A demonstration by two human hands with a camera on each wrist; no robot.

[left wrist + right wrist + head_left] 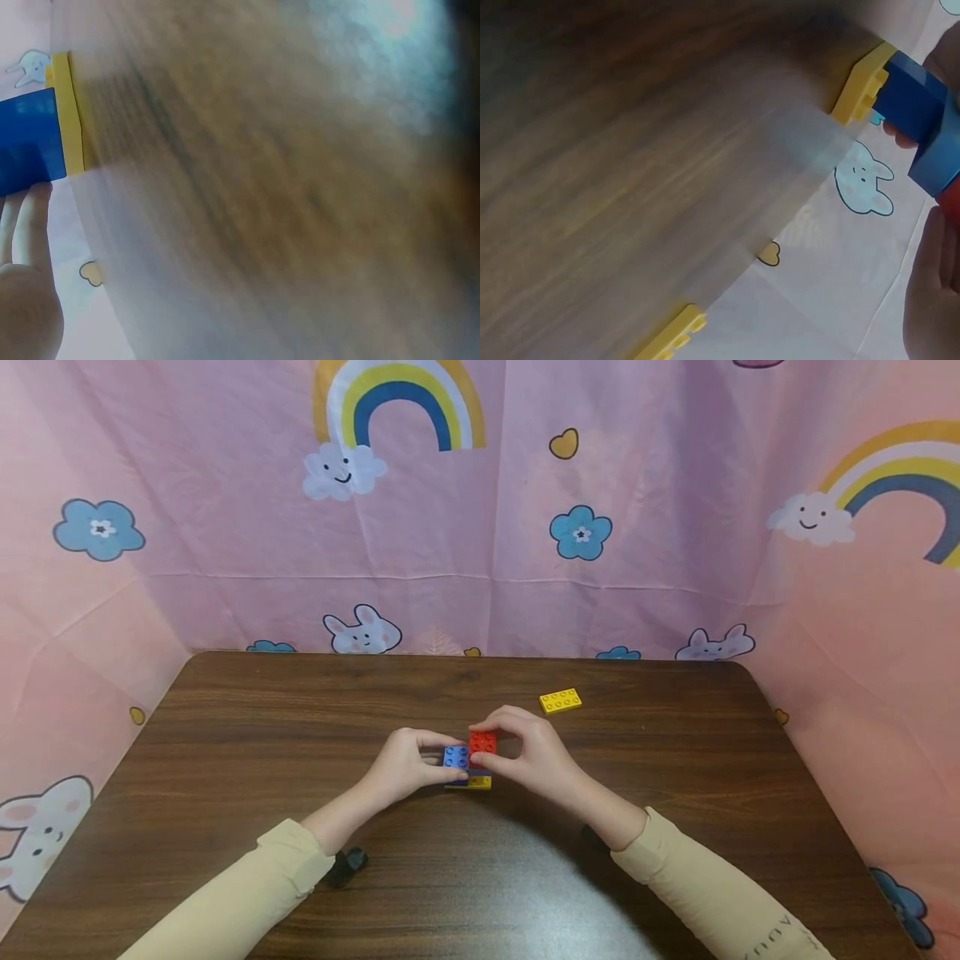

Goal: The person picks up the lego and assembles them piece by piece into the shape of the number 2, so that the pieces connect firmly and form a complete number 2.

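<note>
Cream sleeves [225, 893] nearest, over brown bench [225, 752]. Left hand [401, 768] pinches blue block [455, 755], which sits on thin yellow block [480, 782]. Right hand [532, 752] pinches red block [482, 742] just right of blue one. Second yellow block [560, 701] flat on bench beyond right hand. Patterned curtain [450, 527] behind.

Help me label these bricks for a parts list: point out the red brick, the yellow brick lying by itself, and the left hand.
Red brick [483, 745]: head view, on its studded top.
Yellow brick [560, 701]: head view, on its studded top.
Left hand [403, 766]: head view, on the middle of the hand.
</note>
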